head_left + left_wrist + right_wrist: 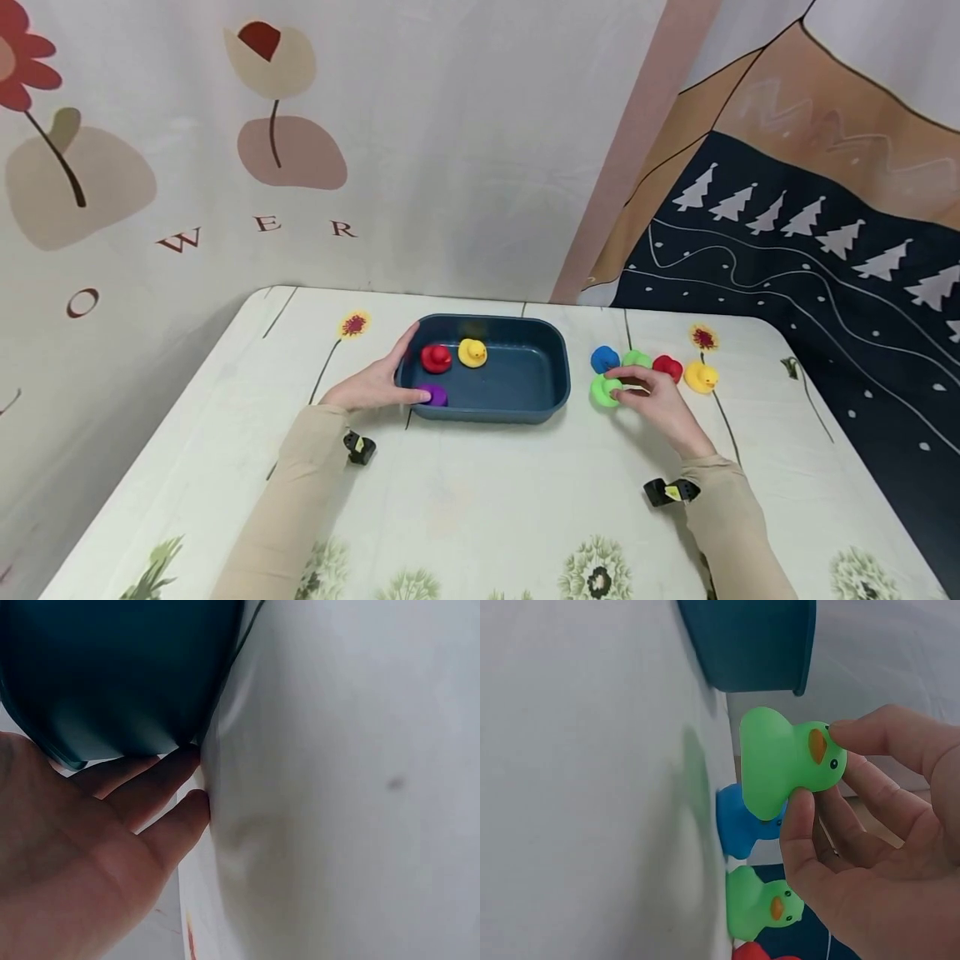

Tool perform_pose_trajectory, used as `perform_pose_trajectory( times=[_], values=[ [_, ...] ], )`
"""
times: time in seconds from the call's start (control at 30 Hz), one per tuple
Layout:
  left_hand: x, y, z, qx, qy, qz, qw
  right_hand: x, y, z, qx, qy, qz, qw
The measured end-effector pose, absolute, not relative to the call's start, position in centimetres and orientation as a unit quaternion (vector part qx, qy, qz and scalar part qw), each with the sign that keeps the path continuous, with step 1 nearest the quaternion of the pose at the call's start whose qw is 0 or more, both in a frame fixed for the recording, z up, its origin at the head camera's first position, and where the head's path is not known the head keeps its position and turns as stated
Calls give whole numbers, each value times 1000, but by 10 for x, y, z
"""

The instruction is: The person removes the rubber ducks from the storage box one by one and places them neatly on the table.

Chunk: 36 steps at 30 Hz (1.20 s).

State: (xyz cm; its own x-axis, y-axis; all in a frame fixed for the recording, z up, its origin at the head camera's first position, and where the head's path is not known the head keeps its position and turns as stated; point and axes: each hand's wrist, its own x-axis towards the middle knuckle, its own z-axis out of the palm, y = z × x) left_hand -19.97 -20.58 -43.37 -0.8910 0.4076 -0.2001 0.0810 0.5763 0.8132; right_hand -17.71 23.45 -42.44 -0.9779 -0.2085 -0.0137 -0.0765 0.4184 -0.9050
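Observation:
My right hand (666,407) pinches a light green rubber duck (769,765) by its head between thumb and fingertips. The duck is tilted, its flat base a little above the tabletop. At the left end of a dark blue rectangular tub (517,398), my left hand (377,385) holds the wall, thumb over the rim and fingers along the outside. Inside the tub are a red duck (436,359), a yellow duck (472,353) and a purple duck (435,395), the last right by the left thumb.
Beyond the right hand stand a blue duck (604,359), a second green duck (637,358), a second red duck (667,367) and another yellow duck (701,377). A flower-printed cloth (480,500) covers the table, and a printed curtain (465,150) hangs behind it.

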Motion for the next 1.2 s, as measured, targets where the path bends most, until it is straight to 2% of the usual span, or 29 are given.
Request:
perform_pose_trajectory(
  times=[0.63,1.2],
  values=[
    [-197,-202,-426,148,856,459,188,-180,243,-440,-66,853,-511,86],
    [-202,-208,-437,156,855,460,180,-184,240,-428,-101,849,-514,68]
  ],
)
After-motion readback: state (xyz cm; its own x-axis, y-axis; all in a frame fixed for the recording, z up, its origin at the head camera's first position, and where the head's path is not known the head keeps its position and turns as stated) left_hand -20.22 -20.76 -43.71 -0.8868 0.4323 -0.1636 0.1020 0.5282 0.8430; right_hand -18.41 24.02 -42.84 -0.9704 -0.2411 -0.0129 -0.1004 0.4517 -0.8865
